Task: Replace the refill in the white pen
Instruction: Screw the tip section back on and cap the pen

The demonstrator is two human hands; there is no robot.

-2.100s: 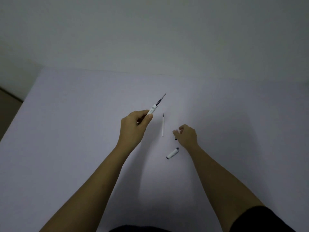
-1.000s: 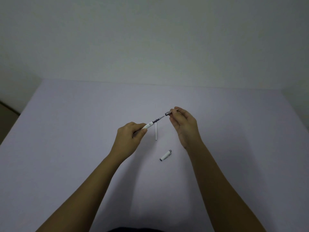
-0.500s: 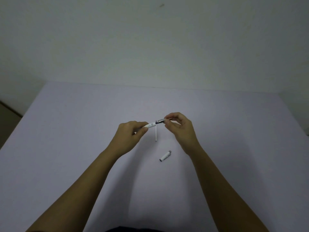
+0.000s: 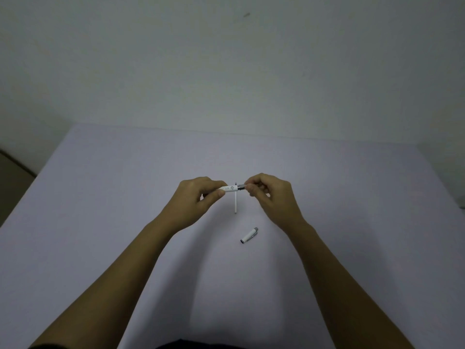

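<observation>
My left hand grips the white pen barrel, held level above the table with its open end toward the right. My right hand pinches the grey tip piece, which sits against the barrel's end; the pen's point is hidden in my fingers. A thin white refill lies on the table just below the joint, pointing away from me. The white pen cap with a grey end lies on the table nearer to me, to the right of the refill.
The pale lilac table runs to a white wall at the back. Its left edge drops to a dark floor. Both forearms reach in from the bottom.
My right hand picked the grey tip piece off the table, slid it over the refill's dark end and closed it onto the barrel. Both hands came together; the barrel went from tilted to level.
</observation>
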